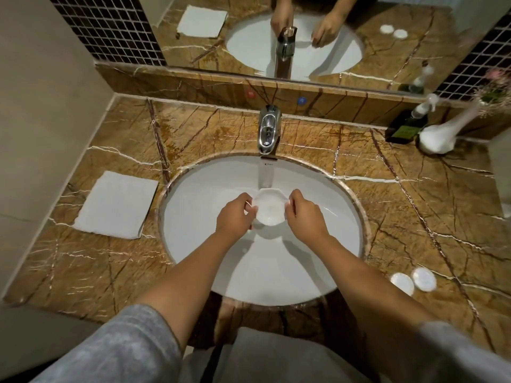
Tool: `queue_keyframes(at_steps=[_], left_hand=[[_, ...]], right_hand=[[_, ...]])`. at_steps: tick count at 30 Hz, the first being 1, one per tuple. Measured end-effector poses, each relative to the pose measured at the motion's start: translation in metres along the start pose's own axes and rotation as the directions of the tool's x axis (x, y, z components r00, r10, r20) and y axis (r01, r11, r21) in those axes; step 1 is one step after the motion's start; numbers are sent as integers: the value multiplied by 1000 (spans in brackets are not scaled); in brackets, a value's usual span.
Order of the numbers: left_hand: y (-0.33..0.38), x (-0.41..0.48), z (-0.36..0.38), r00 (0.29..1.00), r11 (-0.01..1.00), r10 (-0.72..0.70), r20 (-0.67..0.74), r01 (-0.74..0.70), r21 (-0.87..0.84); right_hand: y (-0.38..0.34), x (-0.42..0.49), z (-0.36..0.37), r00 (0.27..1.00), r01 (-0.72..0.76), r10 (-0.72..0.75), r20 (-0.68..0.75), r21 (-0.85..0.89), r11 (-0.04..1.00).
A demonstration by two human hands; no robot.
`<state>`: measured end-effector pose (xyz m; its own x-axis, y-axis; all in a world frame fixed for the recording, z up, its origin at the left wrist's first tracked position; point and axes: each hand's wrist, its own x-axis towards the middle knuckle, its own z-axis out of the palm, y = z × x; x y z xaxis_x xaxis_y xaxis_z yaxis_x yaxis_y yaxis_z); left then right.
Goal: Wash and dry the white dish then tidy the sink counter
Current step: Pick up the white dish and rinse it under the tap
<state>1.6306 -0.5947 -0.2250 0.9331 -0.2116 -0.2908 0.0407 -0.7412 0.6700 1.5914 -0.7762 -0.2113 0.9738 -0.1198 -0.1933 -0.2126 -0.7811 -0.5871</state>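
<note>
**Rinsing the dish under the tap**

The left hand (233,217) and right hand (305,217) each grip one side of the small white eight-sided dish (269,207), mid-frame over the white oval sink (193,217). Water runs from the shiny metal tap (268,131). Washing is underway. Next, I think, drying with the folded white towel (116,205) at left.

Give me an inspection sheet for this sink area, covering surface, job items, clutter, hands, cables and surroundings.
Surface: brown marble counter around an oval white basin.
Job's things: white dish held under the faucet, water running; folded white towel on the left.
Clutter: two round white lids on the right; dark bottle and white vase at the far right.
Hands: left hand and right hand grip opposite dish edges.
Cables: nothing seen.
Surroundings: mirror behind, dark mosaic tiles.
</note>
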Motion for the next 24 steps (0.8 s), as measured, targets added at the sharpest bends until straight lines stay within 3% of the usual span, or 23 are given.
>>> queue_keyframes(at_steps=[6,10,16,24], left_hand=[[-14,-5,-26,998,958,-13,54,28,-285],[-30,-6,-49,997,897,-57,59,77,-435],[-71,-12,-87,979,783,-203,-8,157,-602],[-159,-35,-154,881,717,-433,-193,206,-666]], right_hand=[[-36,7,8,988,-155,151,42,152,976],[-70,12,19,984,-174,164,67,213,961],[-130,20,55,993,-109,91,81,248,963],[-228,35,127,981,49,-93,170,248,968]])
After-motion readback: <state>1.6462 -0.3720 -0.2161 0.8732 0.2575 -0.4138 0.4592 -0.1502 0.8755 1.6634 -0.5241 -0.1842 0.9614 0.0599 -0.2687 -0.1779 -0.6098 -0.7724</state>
